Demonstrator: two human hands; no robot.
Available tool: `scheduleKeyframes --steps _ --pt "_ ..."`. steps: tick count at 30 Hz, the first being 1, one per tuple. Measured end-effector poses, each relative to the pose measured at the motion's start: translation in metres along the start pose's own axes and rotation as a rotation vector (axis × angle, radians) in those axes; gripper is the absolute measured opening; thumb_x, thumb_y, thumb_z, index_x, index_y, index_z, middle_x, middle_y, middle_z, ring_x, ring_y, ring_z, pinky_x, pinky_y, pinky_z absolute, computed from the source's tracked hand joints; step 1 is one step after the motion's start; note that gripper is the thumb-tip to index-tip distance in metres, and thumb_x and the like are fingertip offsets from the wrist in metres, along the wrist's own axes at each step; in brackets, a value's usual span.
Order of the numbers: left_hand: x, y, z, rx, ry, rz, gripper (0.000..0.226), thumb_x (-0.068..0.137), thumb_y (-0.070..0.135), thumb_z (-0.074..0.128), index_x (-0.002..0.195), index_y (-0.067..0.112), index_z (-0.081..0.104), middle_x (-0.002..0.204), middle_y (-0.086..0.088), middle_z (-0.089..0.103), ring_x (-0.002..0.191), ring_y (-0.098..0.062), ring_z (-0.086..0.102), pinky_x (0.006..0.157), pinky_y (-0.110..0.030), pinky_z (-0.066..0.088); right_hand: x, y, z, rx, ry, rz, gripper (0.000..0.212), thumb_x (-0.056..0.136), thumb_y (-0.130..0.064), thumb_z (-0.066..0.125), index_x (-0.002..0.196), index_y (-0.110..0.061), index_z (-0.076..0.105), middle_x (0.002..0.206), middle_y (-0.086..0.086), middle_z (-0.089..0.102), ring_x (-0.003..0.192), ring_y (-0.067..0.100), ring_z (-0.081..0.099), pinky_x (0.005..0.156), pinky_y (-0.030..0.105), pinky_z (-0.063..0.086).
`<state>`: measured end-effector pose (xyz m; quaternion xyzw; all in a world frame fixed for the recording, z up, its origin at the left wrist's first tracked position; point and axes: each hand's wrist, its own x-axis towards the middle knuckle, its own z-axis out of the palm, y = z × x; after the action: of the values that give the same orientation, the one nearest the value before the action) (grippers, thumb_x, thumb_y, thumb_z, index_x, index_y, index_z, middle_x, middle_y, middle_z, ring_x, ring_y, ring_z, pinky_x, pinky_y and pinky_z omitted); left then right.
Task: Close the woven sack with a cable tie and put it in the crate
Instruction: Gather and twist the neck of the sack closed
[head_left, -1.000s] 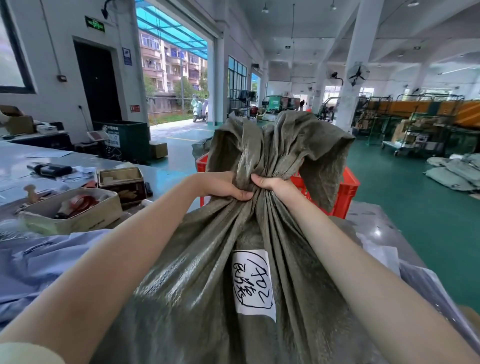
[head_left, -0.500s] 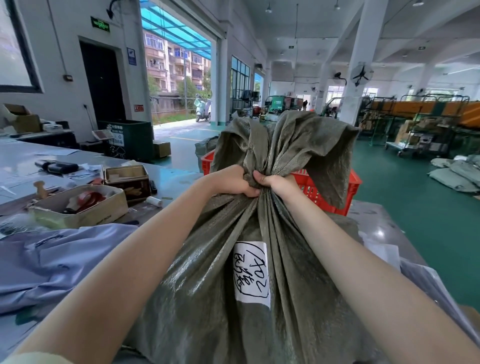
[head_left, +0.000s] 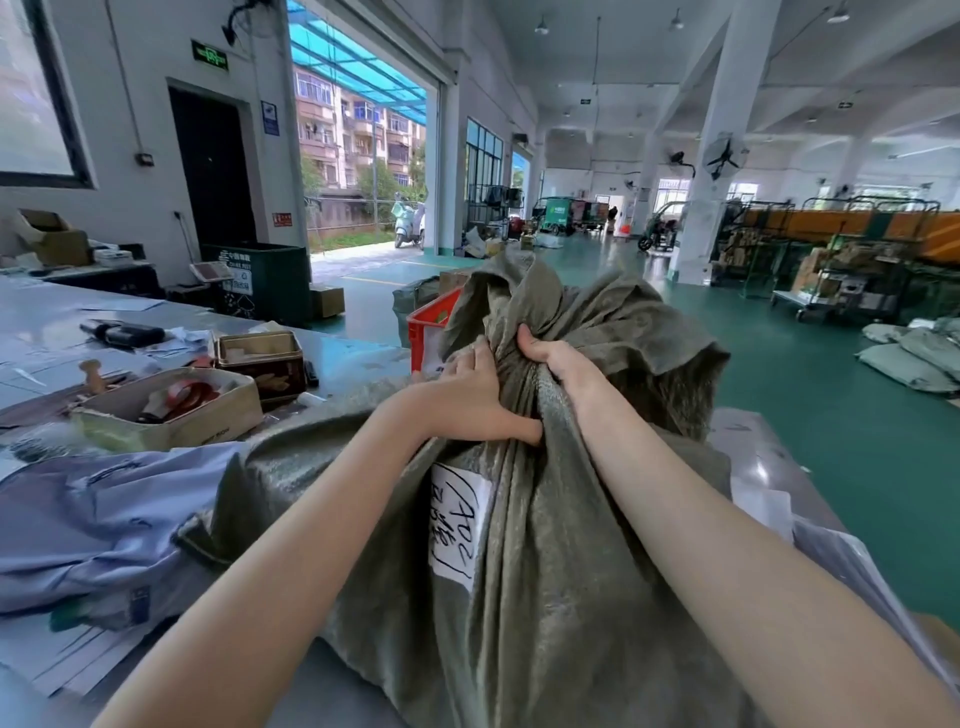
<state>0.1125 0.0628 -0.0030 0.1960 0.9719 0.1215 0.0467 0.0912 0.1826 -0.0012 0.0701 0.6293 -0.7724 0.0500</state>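
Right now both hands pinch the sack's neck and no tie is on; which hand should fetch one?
Probably the left hand: it is nearer the open boxes, while the right hand clamps the sack.

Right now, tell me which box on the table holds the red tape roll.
The open cardboard box, nearest the left hand, holds the red roll. The gold-rimmed tin behind it shows none.
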Motion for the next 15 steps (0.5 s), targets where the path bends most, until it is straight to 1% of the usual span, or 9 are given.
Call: scheduleKeyframes --steps 1,3,5,9,10,11,12,13,15 --pt "-0.002 -0.001 -0.004 0.004 0.006 0.019 0.121 0.074 0.061 0.058 0.145 0.007 -0.023 0.159 -0.011 -0.017 0.148 -0.028 -0.004 0.118 -0.050 0.009 -0.005 0.000 0.001 0.044 -0.007 0.013 0.036 0.096 -0.031 0.044 0.110 -0.003 0.061 0.039 0.003 0.064 0.066 0.022 0.054 0.094 0.039 0.042" --pt "-0.004 -0.002 -0.014 0.017 0.026 0.067 0.122 0.072 0.055 0.065 0.147 0.009 -0.020 0.160 -0.009 -0.012 0.148 -0.026 -0.001 0.120 -0.048 0.011 -0.010 -0.002 0.001 0.133 0.000 0.048 0.034 0.095 -0.035 0.046 0.089 -0.005 0.062 0.039 0.005 0.064 0.058 0.024 0.060 0.087 0.040 0.045" --pt "-0.003 0.002 -0.023 0.046 0.050 0.115 0.118 0.073 0.044 0.068 0.148 0.010 -0.016 0.161 -0.008 -0.001 0.148 -0.024 0.008 0.119 -0.048 0.013 -0.013 -0.004 0.002 0.241 0.014 0.042 0.039 0.095 -0.036 0.044 0.074 -0.007 0.057 0.036 0.006 0.062 0.046 0.025 0.062 0.096 0.042 0.042" --pt "0.012 0.020 -0.036 0.126 0.041 0.185 0.110 0.072 0.029 0.067 0.150 0.012 -0.010 0.154 -0.012 0.025 0.133 -0.029 0.037 0.111 -0.052 0.029 -0.011 -0.003 -0.007 0.627 -0.056 -0.042 0.037 0.099 -0.032 0.036 0.079 -0.008 0.056 0.048 0.010 0.069 0.039 0.019 0.066 0.104 0.039 0.034" --pt "0.017 0.025 -0.036 0.136 0.023 0.191 0.108 0.073 0.026 0.066 0.150 0.011 -0.008 0.147 -0.014 0.035 0.122 -0.029 0.045 0.106 -0.047 0.035 -0.009 -0.001 -0.011 0.648 -0.047 -0.058 0.037 0.100 -0.030 0.034 0.079 -0.008 0.055 0.061 0.015 0.073 0.052 0.019 0.071 0.108 0.038 0.031" --pt "0.024 0.030 -0.034 0.144 -0.001 0.189 0.104 0.073 0.023 0.065 0.151 0.010 -0.003 0.140 -0.015 0.044 0.113 -0.029 0.049 0.098 -0.042 0.040 -0.008 0.001 -0.015 0.659 -0.018 -0.062 0.037 0.100 -0.029 0.033 0.078 -0.007 0.053 0.086 0.021 0.075 0.077 0.019 0.074 0.111 0.038 0.027" --pt "0.030 0.035 -0.031 0.159 -0.029 0.185 0.099 0.072 0.021 0.064 0.150 0.009 0.005 0.132 -0.016 0.049 0.107 -0.029 0.051 0.092 -0.037 0.042 -0.007 0.005 -0.022 0.668 0.008 -0.052 0.037 0.100 -0.027 0.032 0.077 -0.006 0.052 0.115 0.024 0.067 0.109 0.020 0.065 0.112 0.038 0.024" --pt "0.039 0.040 -0.026 0.182 -0.061 0.182 0.089 0.071 0.020 0.064 0.146 0.007 0.018 0.124 -0.016 0.053 0.101 -0.029 0.052 0.085 -0.034 0.043 -0.008 0.008 -0.029 0.672 0.048 -0.036 0.038 0.100 -0.026 0.032 0.075 -0.005 0.050 0.129 0.023 0.058 0.129 0.022 0.049 0.112 0.038 0.023" --pt "0.054 0.048 -0.011 0.206 -0.125 0.176 0.059 0.069 0.016 0.061 0.123 0.006 0.041 0.114 -0.016 0.058 0.088 -0.027 0.051 0.074 -0.031 0.043 -0.008 0.018 -0.043 0.624 0.114 0.024 0.040 0.100 -0.026 0.034 0.071 -0.003 0.048 0.119 0.029 0.062 0.138 0.025 0.035 0.111 0.040 0.024"
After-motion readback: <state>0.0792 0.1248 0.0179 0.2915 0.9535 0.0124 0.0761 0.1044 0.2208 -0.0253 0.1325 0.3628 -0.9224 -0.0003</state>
